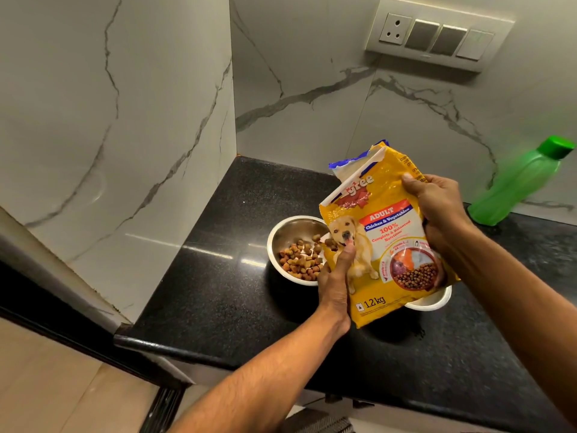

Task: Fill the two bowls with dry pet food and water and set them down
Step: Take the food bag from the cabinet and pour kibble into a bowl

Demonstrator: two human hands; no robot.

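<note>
A yellow bag of dry dog food (387,232) hangs tilted over the black counter (218,292). My left hand (335,276) grips its lower left edge, thumb on the printed dog. My right hand (437,207) grips its upper right side. Brown kibble (301,260) lies in a steel bowl (281,235) to the left of the bag, and a few pieces are falling from the bag's edge. A second bowl (434,300) shows only its white rim beneath the bag; its inside is hidden.
A green water bottle (518,182) with its cap on leans against the marble wall at the right. A switch panel (437,34) is on the wall above. The counter sits in a corner, with its front edge (187,348) toward me.
</note>
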